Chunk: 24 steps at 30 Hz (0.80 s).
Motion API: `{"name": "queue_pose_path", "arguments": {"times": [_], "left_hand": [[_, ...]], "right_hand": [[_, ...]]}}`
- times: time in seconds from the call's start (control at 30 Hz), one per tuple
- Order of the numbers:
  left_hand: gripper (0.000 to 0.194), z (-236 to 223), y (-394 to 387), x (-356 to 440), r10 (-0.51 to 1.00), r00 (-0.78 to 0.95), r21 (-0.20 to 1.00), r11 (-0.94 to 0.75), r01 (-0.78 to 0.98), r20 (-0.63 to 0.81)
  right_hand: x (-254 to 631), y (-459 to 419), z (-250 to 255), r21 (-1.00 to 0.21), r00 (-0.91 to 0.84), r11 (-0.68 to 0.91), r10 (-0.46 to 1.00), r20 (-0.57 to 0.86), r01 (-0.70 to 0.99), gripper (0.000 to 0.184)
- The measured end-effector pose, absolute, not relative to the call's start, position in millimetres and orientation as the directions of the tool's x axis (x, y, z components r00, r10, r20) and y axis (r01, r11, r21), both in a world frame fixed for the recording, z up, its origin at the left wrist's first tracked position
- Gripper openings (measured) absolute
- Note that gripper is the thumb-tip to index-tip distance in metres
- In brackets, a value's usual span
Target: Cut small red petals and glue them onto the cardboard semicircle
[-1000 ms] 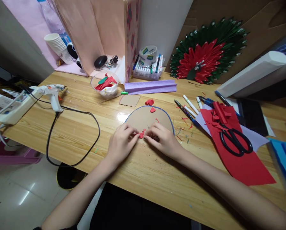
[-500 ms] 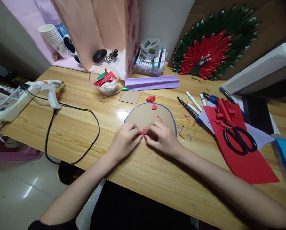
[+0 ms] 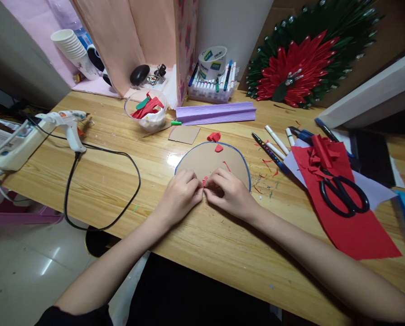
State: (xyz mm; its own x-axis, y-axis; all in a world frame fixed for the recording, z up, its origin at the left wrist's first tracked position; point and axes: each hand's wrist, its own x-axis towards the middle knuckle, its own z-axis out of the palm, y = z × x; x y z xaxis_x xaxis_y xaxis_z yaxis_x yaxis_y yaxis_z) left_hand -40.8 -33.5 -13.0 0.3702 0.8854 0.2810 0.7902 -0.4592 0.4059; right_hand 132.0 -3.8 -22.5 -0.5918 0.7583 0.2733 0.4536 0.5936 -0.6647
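Note:
My left hand and my right hand meet fingertip to fingertip over the near edge of a round cardboard disc with a blue rim. Both pinch a small red paper piece, mostly hidden by the fingers. More red paper scraps lie at the disc's far edge.
A glue gun with a black cord sits at left by a power strip. Black scissors rest on red paper at right, pens beside them. Bowl of scraps, purple folded paper, marker box, red-green paper fan behind.
My hands have stayed together on the red piece, the fingers closing tighter over it. The view has tilted slightly, so the table items appear shifted upward.

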Motion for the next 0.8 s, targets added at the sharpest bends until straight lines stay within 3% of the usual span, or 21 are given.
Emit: {"name": "queue_pose_path", "arguments": {"times": [0.47,0.63,0.8], "left_hand": [[0.005,-3,-31,-56,0.903,0.389,0.528,-0.424,0.736,0.184],[0.008,-5,-29,-59,0.886,0.423,0.469,-0.462,0.753,0.193],[0.015,-7,-28,-57,0.842,0.48,0.339,-0.538,0.772,0.245]], "right_hand": [[131,1,-12,-0.667,-0.63,0.58,0.748,0.209,0.468,0.007],[125,1,-13,-0.598,-0.647,0.615,0.736,0.2,0.514,0.004],[122,1,-15,-0.55,-0.649,0.643,0.728,0.221,0.533,0.005]]}}
